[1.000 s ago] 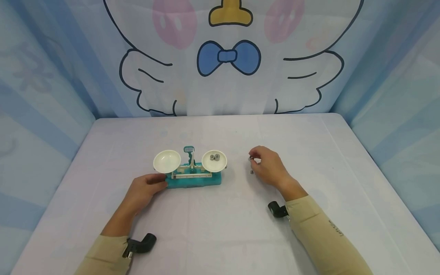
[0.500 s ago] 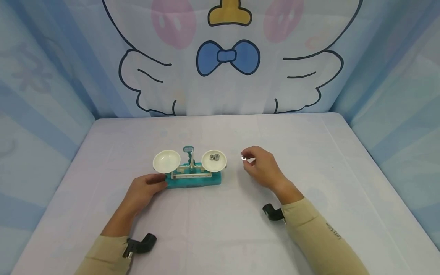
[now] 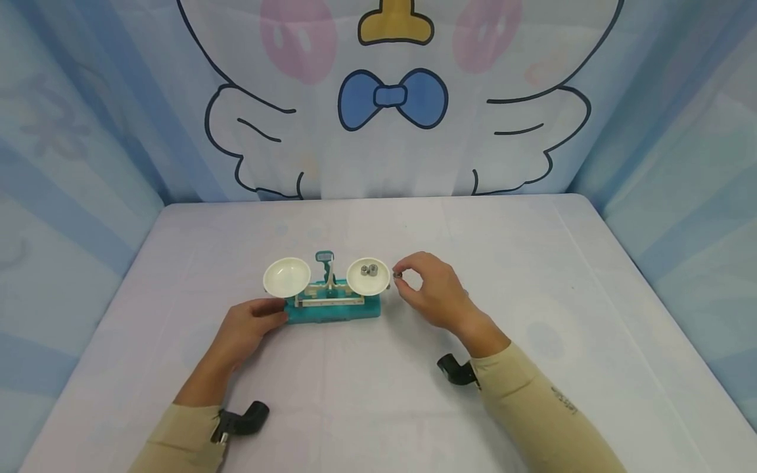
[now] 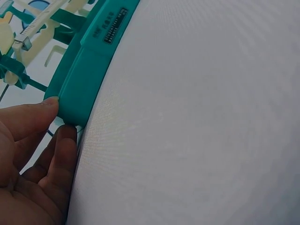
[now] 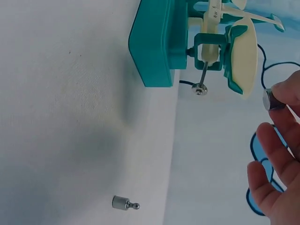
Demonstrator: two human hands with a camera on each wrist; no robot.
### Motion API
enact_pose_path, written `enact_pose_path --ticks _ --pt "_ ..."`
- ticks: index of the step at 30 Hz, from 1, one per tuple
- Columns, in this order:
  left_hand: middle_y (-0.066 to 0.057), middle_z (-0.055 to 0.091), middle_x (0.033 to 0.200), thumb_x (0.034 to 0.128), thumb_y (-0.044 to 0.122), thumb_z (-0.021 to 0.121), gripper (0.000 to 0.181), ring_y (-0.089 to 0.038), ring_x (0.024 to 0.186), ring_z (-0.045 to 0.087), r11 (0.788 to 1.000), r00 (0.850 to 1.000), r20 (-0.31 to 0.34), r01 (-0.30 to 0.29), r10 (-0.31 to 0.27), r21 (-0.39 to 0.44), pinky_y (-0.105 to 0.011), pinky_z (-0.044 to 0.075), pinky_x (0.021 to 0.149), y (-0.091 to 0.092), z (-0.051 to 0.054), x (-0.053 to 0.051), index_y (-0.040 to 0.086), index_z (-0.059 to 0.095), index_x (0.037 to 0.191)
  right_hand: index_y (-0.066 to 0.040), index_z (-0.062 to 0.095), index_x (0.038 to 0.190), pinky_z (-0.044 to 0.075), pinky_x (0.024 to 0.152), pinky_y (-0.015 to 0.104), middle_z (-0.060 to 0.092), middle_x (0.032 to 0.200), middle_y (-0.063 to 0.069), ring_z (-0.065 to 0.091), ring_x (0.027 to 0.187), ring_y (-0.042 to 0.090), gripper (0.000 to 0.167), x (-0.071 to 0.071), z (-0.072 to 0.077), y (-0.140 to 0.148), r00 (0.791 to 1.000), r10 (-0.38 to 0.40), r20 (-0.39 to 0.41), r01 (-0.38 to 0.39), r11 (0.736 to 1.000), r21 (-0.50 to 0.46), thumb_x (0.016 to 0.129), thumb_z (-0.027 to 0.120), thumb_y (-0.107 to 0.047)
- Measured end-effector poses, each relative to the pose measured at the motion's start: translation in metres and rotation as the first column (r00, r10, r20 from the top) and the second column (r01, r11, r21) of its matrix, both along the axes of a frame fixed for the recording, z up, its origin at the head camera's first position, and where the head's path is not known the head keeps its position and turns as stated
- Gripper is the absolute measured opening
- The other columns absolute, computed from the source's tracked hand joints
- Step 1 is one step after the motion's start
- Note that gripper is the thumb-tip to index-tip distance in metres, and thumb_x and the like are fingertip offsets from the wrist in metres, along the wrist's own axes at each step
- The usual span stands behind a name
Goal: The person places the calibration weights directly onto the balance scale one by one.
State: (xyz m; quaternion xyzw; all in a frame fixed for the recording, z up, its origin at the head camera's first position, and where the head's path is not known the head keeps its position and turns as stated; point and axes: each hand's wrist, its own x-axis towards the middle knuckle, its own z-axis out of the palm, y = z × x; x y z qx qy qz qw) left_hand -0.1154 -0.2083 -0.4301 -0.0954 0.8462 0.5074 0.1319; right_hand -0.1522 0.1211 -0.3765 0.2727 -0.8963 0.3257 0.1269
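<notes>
Head view: a small metal weight (image 3: 397,274) is pinched between thumb and fingertip of the right hand (image 3: 434,292), just to the right of the right pan (image 3: 368,287) of a teal balance scale (image 3: 331,314). Right wrist view shows a gap between this weight and the pan, and the other fingers loosely bent away from it. Two metal weights (image 3: 373,270) stand side by side in that white pan. Toward the left is the matching left pan (image 3: 286,278), and a white graduated beam (image 3: 329,303) runs along the near side. At the base's left end the left hand (image 3: 248,328) grips narrowly, thumb against its corner, fingers at the end. Another knobbed weight (image 5: 121,202) stands upright on the pale tablecloth (image 3: 378,407), right of the scale. Tan sleeves (image 3: 538,401) cover both forearms; a cartoon-printed curtain (image 3: 544,39) hangs beyond the table's far edge.
</notes>
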Motion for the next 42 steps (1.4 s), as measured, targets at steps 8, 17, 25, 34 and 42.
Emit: enact_pose_path --ticks 8,17,25,34,42 --pt "-0.022 0.054 0.141 0.0976 0.021 0.062 0.049 -0.037 0.136 0.042 1.000 1.000 0.000 -0.003 0.003 0.000 -0.051 0.037 0.110 -0.001 0.000 -0.002 -0.003 0.054 0.139 -0.004 0.071 0.103 0.050 0.093 0.043 0.071 0.102 0.007 0.061 0.102 0.025 0.013 -0.004 0.005 -0.016 0.999 0.038 0.001 -0.038 0.999 -0.002 0.091 0.071 -0.008" --pt "-0.022 0.054 0.141 0.0976 0.022 0.063 0.049 -0.037 0.136 0.042 1.000 1.000 -0.001 -0.002 0.002 0.005 -0.051 0.036 0.110 0.000 0.001 0.000 -0.003 0.054 0.139 -0.008 0.073 0.100 0.046 0.096 0.046 0.072 0.103 0.005 0.060 0.104 0.025 0.011 -0.009 0.006 -0.032 0.999 0.051 0.018 -0.052 0.998 0.045 0.090 0.072 -0.013" --pt "-0.022 0.054 0.141 0.0974 0.023 0.064 0.050 -0.037 0.136 0.042 1.000 1.000 -0.001 -0.002 0.002 0.005 -0.051 0.037 0.110 0.000 0.000 -0.001 -0.003 0.054 0.139 -0.010 0.075 0.097 0.043 0.097 0.049 0.073 0.101 0.002 0.058 0.105 0.025 0.008 -0.013 0.003 -0.039 0.997 0.070 0.009 -0.071 0.993 0.090 0.090 0.072 -0.013" --pt "-0.021 0.055 0.140 0.0973 0.023 0.064 0.049 -0.037 0.136 0.042 1.000 1.000 -0.006 0.004 -0.004 0.002 -0.052 0.036 0.110 0.000 0.000 0.000 -0.003 0.056 0.138 -0.011 0.076 0.098 0.042 0.097 0.051 0.072 0.100 0.001 0.057 0.105 0.025 0.009 -0.014 0.003 -0.043 0.996 0.082 0.018 -0.084 0.986 0.142 0.090 0.073 -0.015" --pt "-0.022 0.055 0.140 0.0973 0.022 0.064 0.048 -0.037 0.136 0.042 1.000 1.000 -0.009 0.007 -0.007 0.005 -0.052 0.036 0.110 -0.001 0.000 -0.001 -0.003 0.056 0.138 -0.012 0.077 0.098 0.040 0.099 0.054 0.072 0.099 0.001 0.057 0.105 0.025 0.010 -0.013 0.004 -0.044 0.996 0.085 0.026 -0.088 0.983 0.164 0.090 0.073 -0.016"
